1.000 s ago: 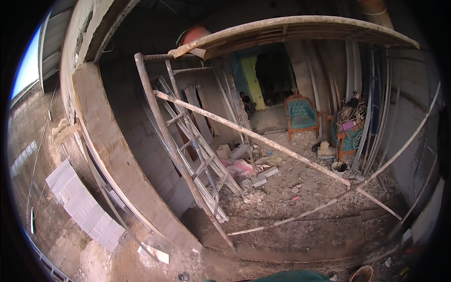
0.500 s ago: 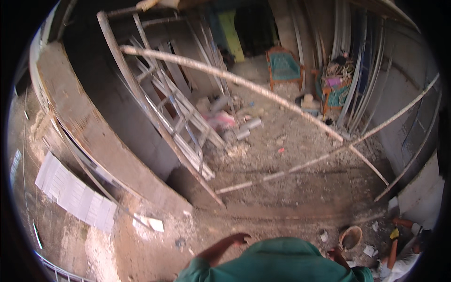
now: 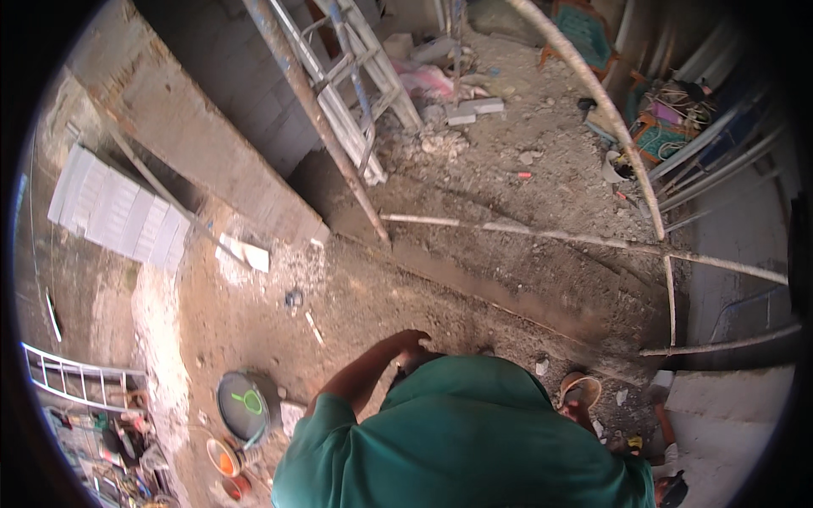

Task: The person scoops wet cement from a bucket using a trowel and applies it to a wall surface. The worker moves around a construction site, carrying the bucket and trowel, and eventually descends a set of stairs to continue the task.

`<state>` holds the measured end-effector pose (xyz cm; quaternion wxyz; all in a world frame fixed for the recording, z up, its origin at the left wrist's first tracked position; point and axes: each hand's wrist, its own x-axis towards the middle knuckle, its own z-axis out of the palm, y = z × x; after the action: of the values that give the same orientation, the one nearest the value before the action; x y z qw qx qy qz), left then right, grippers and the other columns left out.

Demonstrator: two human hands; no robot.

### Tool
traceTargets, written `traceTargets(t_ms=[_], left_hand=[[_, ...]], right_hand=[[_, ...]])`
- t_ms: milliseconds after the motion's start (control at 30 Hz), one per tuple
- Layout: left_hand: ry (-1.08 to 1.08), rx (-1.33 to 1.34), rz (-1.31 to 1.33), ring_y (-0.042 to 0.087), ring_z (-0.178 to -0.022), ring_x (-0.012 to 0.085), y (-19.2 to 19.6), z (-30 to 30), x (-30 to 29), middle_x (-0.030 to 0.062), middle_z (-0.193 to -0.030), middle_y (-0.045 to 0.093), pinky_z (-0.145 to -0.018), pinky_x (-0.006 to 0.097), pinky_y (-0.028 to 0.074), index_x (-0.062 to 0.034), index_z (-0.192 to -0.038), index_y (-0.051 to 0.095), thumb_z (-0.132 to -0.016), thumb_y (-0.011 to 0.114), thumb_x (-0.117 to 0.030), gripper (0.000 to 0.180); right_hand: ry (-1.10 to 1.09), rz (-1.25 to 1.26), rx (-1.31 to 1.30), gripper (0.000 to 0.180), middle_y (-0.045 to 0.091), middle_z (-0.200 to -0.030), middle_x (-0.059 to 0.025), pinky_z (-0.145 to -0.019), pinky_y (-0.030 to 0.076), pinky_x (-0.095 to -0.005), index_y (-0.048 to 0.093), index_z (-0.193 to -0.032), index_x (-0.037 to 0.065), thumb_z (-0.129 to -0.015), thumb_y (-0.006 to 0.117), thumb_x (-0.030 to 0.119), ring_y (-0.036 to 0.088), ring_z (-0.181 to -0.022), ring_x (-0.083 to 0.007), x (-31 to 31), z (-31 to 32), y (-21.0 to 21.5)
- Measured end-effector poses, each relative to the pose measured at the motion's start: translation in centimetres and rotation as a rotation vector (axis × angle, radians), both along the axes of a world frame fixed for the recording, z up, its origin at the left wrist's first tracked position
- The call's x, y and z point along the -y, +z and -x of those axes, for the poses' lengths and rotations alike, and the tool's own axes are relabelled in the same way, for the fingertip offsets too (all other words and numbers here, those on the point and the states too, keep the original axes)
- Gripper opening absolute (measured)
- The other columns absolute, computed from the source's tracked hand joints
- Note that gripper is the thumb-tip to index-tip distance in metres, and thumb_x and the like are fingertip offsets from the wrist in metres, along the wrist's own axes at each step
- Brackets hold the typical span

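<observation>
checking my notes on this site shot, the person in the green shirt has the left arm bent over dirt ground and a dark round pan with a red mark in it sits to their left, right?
Not quite: the head view shows the mark in the dark round pan is green, not red. The rest holds: the green shirt, the bent left arm, the dirt ground.

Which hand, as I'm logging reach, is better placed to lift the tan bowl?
Right. The right hand lies just below the tan bowl, seemingly at its rim; grip unclear. The left hand is across the green shirt, away from it.
</observation>
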<state>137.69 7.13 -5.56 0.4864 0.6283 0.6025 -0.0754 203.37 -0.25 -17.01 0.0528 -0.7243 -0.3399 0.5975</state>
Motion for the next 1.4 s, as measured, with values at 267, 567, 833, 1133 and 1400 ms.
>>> traceTargets(t_ms=[267,567,833,1133,1400], left_hand=[[0.413,0.008,0.025,0.064,-0.110,0.0317,-1.1,11.7,5.5,0.0162,-0.123,0.064,-0.091,0.039,0.052,-0.0142,-0.128,0.061,-0.078,0.063,-0.014,0.050],[0.604,0.048,0.004,0.069,-0.074,0.0272,-5.2,32.6,8.8,0.0195,-0.115,0.066,-0.063,0.038,0.057,-0.0151,-0.134,0.056,-0.085,0.066,-0.018,0.050],[0.562,0.021,0.015,0.065,-0.104,0.0326,-3.0,48.4,7.3,0.0184,-0.121,0.064,-0.086,0.039,0.053,-0.0115,-0.130,0.059,-0.084,0.068,-0.024,0.049],[0.333,0.086,-0.169,0.063,-0.110,0.0338,0.1,52.1,-10.6,0.0202,-0.123,0.063,-0.094,0.040,0.050,-0.0108,-0.129,0.060,-0.083,0.065,-0.024,0.048],[0.210,0.151,-0.163,0.061,-0.113,0.0319,1.5,54.7,-26.3,0.0192,-0.120,0.064,-0.097,0.040,0.047,-0.0094,-0.124,0.061,-0.086,0.063,-0.024,0.041]], right_hand=[[-0.147,-0.054,0.129,0.029,0.052,-0.077,-0.0028,-0.044,0.038,-0.0285,0.050,-0.118,0.015,-0.090,0.059,0.011,0.048,-0.053,-0.0149,-15.7,11.2,6.6],[-0.059,-0.076,0.152,0.032,0.058,-0.085,-0.0064,-0.045,0.040,-0.0355,0.051,-0.115,0.016,-0.086,0.066,0.012,0.054,-0.059,-0.0193,-15.3,30.7,0.5],[0.187,-0.355,0.352,0.044,0.065,-0.099,-0.0103,-0.069,0.051,-0.0400,0.054,-0.125,0.009,-0.084,0.068,0.016,0.063,-0.079,-0.0214,-17.2,47.0,3.4],[-0.242,-0.970,-0.208,0.039,0.062,-0.120,-0.0071,-0.088,0.051,-0.0370,0.057,-0.126,0.009,-0.088,0.067,0.011,0.062,-0.100,-0.0205,-25.7,53.8,10.2],[-0.042,-1.153,-0.041,0.037,0.060,-0.123,-0.0066,-0.087,0.050,-0.0315,0.059,-0.126,0.005,-0.092,0.068,0.015,0.060,-0.104,-0.0174,-38.1,68.1,18.4]])
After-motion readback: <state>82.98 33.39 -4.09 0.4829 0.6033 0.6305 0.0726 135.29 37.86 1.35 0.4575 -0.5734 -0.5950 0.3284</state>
